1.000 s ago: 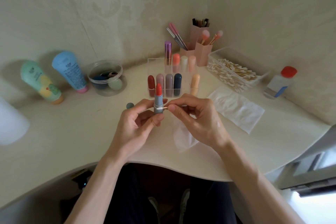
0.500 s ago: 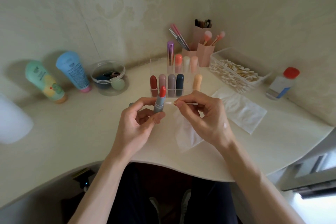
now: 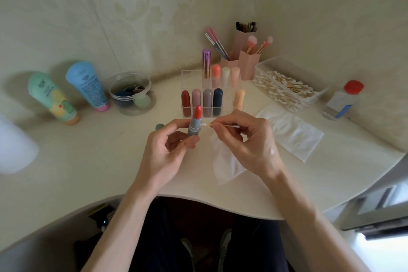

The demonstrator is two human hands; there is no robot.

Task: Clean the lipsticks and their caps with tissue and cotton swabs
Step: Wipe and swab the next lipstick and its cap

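Observation:
My left hand grips an uncapped lipstick upright, grey-blue tube with a coral-red bullet. My right hand pinches a cotton swab level, its white tip a short gap right of the tube. The grey-blue cap lies on the desk just left of my left hand. A tissue lies under my right hand, a second tissue to its right. Behind stands a clear organiser with several capped lipsticks.
A clear tray of cotton swabs and a red-capped bottle sit at the right. Pink brush holders stand at the back. Two tubes and a clear jar lie at the left. The desk edge curves near my lap.
The swab tip touched the lipstick tube a second ago; my right hand has drawn it a little to the right, off the tube. My left hand still holds the lipstick.

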